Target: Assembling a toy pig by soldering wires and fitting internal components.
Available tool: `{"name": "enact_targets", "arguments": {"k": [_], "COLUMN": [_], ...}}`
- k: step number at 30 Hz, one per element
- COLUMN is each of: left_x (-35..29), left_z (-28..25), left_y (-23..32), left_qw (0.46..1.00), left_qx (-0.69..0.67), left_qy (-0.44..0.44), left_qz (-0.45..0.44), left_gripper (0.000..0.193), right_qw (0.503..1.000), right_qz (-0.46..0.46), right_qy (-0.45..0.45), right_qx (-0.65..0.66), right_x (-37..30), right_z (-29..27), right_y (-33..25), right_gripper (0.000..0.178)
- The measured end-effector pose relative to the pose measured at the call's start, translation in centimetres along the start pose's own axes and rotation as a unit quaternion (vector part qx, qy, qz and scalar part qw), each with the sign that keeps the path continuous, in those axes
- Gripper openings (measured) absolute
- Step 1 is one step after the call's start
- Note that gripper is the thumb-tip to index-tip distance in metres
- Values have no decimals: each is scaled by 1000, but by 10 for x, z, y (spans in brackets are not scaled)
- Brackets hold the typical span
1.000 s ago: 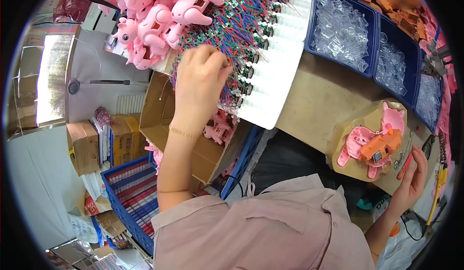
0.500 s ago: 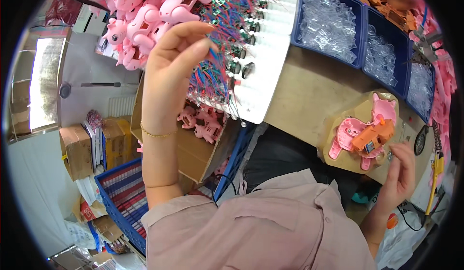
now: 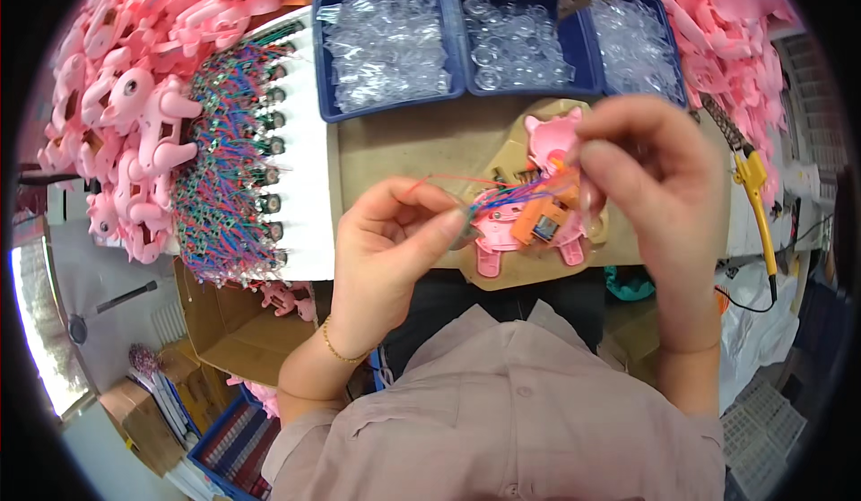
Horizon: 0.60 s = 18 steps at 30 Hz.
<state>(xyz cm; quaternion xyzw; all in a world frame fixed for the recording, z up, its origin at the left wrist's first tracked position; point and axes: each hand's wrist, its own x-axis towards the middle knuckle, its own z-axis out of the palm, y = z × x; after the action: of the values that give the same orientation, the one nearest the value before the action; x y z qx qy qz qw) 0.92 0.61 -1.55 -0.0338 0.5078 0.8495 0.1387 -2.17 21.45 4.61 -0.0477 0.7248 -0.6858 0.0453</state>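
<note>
My left hand (image 3: 390, 245) pinches a bundle of thin coloured wires (image 3: 507, 198), blue, red and green; whatever part they join at my fingertips is mostly covered. The wires stretch across to my right hand (image 3: 659, 174), whose fingers, somewhat blurred, are closed at their other end. Below the wires lies an open pink animal-shaped toy shell (image 3: 491, 260) with an orange box-like piece (image 3: 531, 223) inside it. The shell rests on a tan fixture block (image 3: 484, 280) at the table's near edge.
Blue bins (image 3: 325, 61) of clear plastic parts stand at the back. Wired circuit boards (image 3: 220, 160) lie in rows on a white sheet (image 3: 309, 156) at left. Pink toy bodies (image 3: 134, 115) are heaped beyond. A yellow-handled tool (image 3: 758, 196) with a cord hangs at right.
My left hand has come from the wire pile to the toy shell, bringing a wire bundle. My right hand has risen and closed on the wires. The view has turned toward the right.
</note>
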Motion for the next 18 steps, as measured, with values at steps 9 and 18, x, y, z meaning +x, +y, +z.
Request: {"name": "enact_targets", "arguments": {"k": [9, 18], "left_x": [1, 6], "left_z": [12, 19], "left_y": [1, -13], "left_qw": [997, 928], "left_qx": [73, 315], "left_qy": [-3, 40], "left_qz": [-33, 193], "left_gripper": [13, 10], "right_qw": [923, 995], "right_qz": [-295, 4], "right_qy": [98, -84], "right_qx": [-227, -44], "right_x": [13, -11], "right_z": [-11, 17], "right_y": [31, 40], "right_gripper": [14, 7]}}
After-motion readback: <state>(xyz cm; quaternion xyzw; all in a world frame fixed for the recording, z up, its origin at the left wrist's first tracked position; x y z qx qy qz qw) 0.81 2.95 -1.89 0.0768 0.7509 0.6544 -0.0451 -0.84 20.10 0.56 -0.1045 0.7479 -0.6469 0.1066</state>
